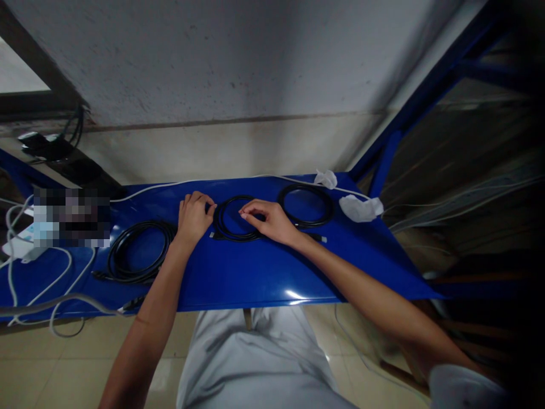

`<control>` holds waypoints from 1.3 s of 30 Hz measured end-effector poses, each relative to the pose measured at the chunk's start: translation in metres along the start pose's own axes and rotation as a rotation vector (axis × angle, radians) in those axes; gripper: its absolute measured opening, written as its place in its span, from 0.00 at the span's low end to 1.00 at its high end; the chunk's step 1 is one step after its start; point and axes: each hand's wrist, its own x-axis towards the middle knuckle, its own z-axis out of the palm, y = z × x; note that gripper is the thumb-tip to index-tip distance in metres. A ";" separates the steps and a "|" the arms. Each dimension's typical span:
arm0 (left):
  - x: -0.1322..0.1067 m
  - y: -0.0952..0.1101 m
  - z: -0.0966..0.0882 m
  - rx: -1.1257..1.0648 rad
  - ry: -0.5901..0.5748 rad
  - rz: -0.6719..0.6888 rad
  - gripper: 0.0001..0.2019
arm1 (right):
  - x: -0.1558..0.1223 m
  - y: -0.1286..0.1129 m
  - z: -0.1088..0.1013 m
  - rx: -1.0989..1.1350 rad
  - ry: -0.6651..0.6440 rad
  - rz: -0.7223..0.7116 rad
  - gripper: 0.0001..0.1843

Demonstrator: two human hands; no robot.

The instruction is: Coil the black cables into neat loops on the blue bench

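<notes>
A black cable coil [235, 237] lies on the blue table between my hands, with a light metal plug [212, 234] at its lower left. My left hand [195, 216] is at the coil's left edge, its fingers curled and the thumb and index tips close together. Over the right part of the coil, my right hand [273, 221] pinches thumb and fingertips together above the coil's middle. Anything within either pinch is too small or hidden to make out. Just past my right hand lies another black cable coil [327, 210], a light plug [323, 240] below it.
To the left sits a thicker black cable coil [113, 261], partly behind my left forearm. White cords and a white power strip [28, 247] crowd the far left. Crumpled white pieces [361, 208] lie at the back right. A white cord [170, 184] follows the blue table's [255, 278] back edge.
</notes>
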 end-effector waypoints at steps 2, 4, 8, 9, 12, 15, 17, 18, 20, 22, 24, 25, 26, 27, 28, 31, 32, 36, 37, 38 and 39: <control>0.000 0.008 -0.003 -0.064 0.004 0.074 0.06 | 0.000 -0.002 0.000 -0.038 -0.014 -0.022 0.13; 0.000 0.016 -0.008 -0.140 -0.009 0.166 0.08 | -0.001 -0.003 -0.001 -0.063 -0.008 -0.030 0.13; -0.004 0.030 -0.017 -0.315 -0.168 0.331 0.11 | 0.000 -0.004 -0.003 -0.099 0.099 -0.030 0.14; -0.005 0.033 -0.018 -0.369 -0.243 0.369 0.11 | 0.000 -0.004 -0.004 -0.103 0.135 -0.028 0.14; -0.010 0.041 -0.017 -0.452 -0.430 0.422 0.16 | 0.000 -0.006 -0.006 -0.091 0.220 -0.001 0.15; -0.013 0.047 -0.014 -0.442 -0.507 0.431 0.15 | 0.001 -0.007 -0.007 -0.068 0.255 0.031 0.17; -0.014 0.050 -0.013 -0.457 -0.525 0.450 0.13 | 0.002 -0.007 -0.008 -0.068 0.256 0.027 0.17; -0.014 0.052 -0.013 -0.471 -0.534 0.462 0.12 | 0.002 -0.006 -0.008 -0.072 0.257 0.023 0.17; -0.015 0.054 -0.016 -0.509 -0.567 0.487 0.11 | 0.003 -0.004 -0.009 -0.090 0.256 0.023 0.17; -0.017 0.059 -0.019 -0.576 -0.627 0.516 0.12 | 0.004 0.000 -0.012 -0.124 0.249 0.035 0.16; -0.020 0.065 -0.022 -0.674 -0.683 0.527 0.13 | 0.005 0.006 -0.015 -0.176 0.227 0.048 0.15; -0.021 0.068 -0.023 -0.724 -0.689 0.520 0.14 | 0.006 0.010 -0.017 -0.208 0.209 0.052 0.14; -0.022 0.071 -0.022 -0.765 -0.663 0.501 0.16 | 0.006 0.014 -0.018 -0.242 0.188 0.055 0.13; -0.022 0.074 -0.021 -0.789 -0.605 0.473 0.17 | 0.006 0.017 -0.019 -0.275 0.164 0.059 0.12; -0.022 0.076 -0.018 -0.785 -0.517 0.439 0.18 | 0.005 0.020 -0.020 -0.305 0.139 0.064 0.11; -0.021 0.074 -0.007 -0.598 -0.239 0.361 0.11 | 0.004 0.025 -0.019 -0.344 0.102 0.082 0.08; -0.020 0.071 -0.003 -0.502 -0.190 0.347 0.08 | 0.004 0.026 -0.018 -0.335 0.105 0.086 0.07; -0.018 0.057 0.010 -0.263 -0.174 0.339 0.22 | 0.003 0.024 -0.013 -0.228 0.128 0.095 0.08; -0.018 0.055 0.012 -0.247 -0.184 0.344 0.21 | 0.003 0.024 -0.012 -0.200 0.127 0.101 0.09; -0.018 0.053 0.014 -0.237 -0.196 0.349 0.19 | 0.003 0.023 -0.011 -0.175 0.123 0.108 0.10; -0.017 0.051 0.015 -0.229 -0.204 0.353 0.17 | 0.003 0.023 -0.010 -0.152 0.119 0.115 0.11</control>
